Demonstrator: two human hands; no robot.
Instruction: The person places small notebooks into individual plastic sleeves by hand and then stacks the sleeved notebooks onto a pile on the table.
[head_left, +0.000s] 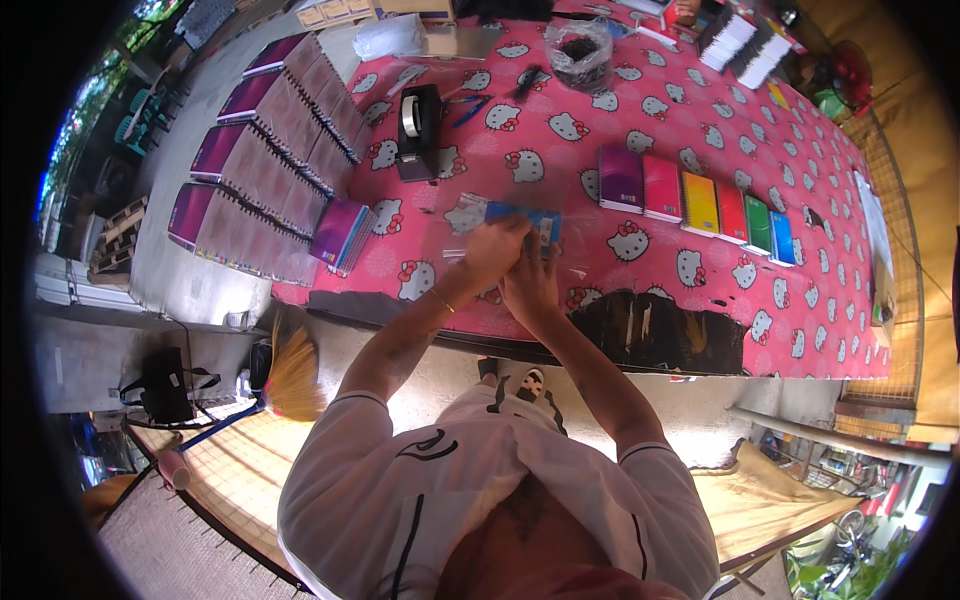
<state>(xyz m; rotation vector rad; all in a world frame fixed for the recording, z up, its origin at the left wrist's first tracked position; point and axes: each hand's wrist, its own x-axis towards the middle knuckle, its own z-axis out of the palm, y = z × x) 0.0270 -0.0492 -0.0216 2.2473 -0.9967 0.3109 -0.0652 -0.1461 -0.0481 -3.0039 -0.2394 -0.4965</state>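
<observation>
Nothing is legible: the notebooks [699, 197] bear small labels [712, 221] (blurred), the shirt [500, 450] dark lettering [427, 444].

Left arm [405, 338] and right arm [602, 378] extend forward and converge. The left hand [495, 250] has its fingers curled inward; the right hand [531, 287], close beside it, points its fingers forward. Both palms are hidden from this angle.
</observation>
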